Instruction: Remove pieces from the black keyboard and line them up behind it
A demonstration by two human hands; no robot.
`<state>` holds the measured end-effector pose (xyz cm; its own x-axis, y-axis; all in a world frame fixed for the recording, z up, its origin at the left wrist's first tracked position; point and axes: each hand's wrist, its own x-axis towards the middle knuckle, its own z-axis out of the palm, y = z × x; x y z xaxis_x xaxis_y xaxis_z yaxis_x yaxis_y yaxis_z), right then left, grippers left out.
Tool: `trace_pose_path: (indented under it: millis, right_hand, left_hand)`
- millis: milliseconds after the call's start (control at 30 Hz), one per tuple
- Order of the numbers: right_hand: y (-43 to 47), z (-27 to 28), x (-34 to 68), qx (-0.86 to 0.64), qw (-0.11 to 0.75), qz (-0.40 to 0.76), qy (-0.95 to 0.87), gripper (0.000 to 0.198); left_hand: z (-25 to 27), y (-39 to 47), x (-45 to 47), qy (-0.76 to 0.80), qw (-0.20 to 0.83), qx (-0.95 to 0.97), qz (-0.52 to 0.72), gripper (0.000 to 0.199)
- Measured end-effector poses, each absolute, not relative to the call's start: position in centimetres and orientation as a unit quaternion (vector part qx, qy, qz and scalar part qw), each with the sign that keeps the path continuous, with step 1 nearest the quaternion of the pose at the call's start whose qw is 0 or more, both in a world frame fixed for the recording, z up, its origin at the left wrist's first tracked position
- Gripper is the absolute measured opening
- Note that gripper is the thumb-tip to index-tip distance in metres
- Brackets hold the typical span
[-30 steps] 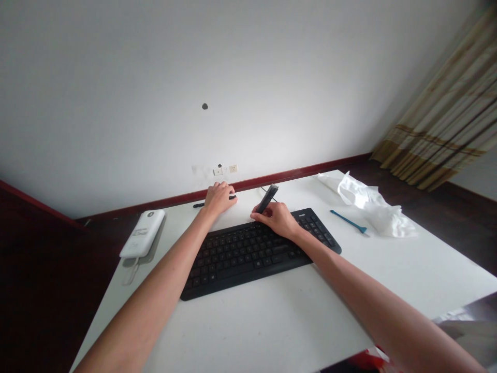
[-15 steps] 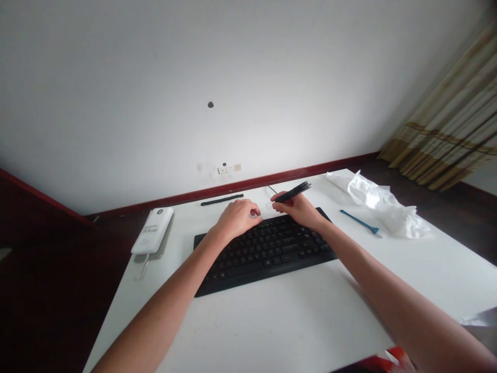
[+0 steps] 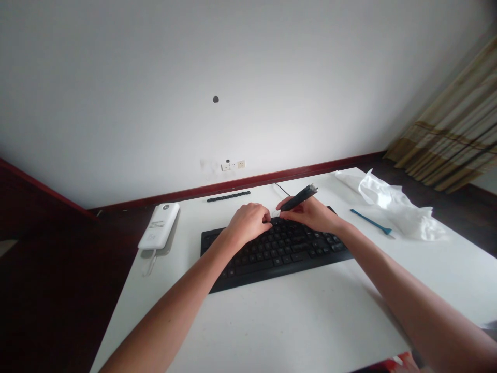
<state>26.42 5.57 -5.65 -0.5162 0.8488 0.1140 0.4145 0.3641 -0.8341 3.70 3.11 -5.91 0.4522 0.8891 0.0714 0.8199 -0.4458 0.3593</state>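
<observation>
The keyboard (image 3: 277,259) lies flat on the white table (image 3: 310,311), slightly skewed, beneath both hands. The right hand (image 3: 310,214) pinches a black tool (image 3: 298,199) between thumb and fingers, with the upper end slanting up and away to the right. A thin, pale loop (image 3: 276,213) shows at the lower end, over the keyboard's far edge. The left hand (image 3: 250,220) is curled at that same edge, thumb and forefinger close together; whether a small part is pinched there cannot be told from this view.

Handling: the tool is probably light and rigid, with a dry, firm grip; hold it low on the shaft. The loop is likely springy and easily bent (avoid side load). The keyboard appears stiff and moderately light, and may slide on the smooth table; brace it by the frame, clear of the keys.
</observation>
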Motion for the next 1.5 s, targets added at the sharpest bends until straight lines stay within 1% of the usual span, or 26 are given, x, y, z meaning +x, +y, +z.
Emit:
trace_pose_path:
  millis: [200, 433, 800, 1000, 1167, 1400, 1500]
  right_hand:
    - [5.7, -5.8, 26.6, -0.385, 0.241, 0.374, -0.809, 0.031]
    - [5.5, -5.8, 26.3, -0.355, 0.207, 0.388, -0.825, 0.030]
    - [5.7, -6.3, 26.2, -0.332, 0.229, 0.411, -0.818, 0.037]
    - [5.2, -5.4, 26.3, -0.344, 0.197, 0.360, -0.845, 0.033]
    - [5.0, -5.3, 26.0, -0.342, 0.196, 0.341, -0.854, 0.033]
    - [5.3, -5.4, 26.3, -0.350, 0.191, 0.381, -0.834, 0.037]
    - [5.3, -5.6, 26.2, -0.347, 0.189, 0.384, -0.834, 0.036]
  left_hand:
    - [-5.7, 2.8, 3.9, 0.507, 0.115, 0.848, 0.105, 0.012]
    - [-5.6, 2.9, 3.9, 0.517, 0.134, 0.839, 0.101, 0.014]
    - [-6.1, 3.3, 3.5, 0.505, 0.179, 0.833, 0.136, 0.011]
    - [-5.8, 3.3, 3.5, 0.516, 0.176, 0.829, 0.121, 0.011]
    - [-5.8, 3.3, 3.6, 0.524, 0.173, 0.827, 0.110, 0.012]
    - [-5.6, 3.3, 3.5, 0.522, 0.187, 0.825, 0.113, 0.011]
    - [-5.6, 3.3, 3.4, 0.521, 0.190, 0.824, 0.114, 0.010]
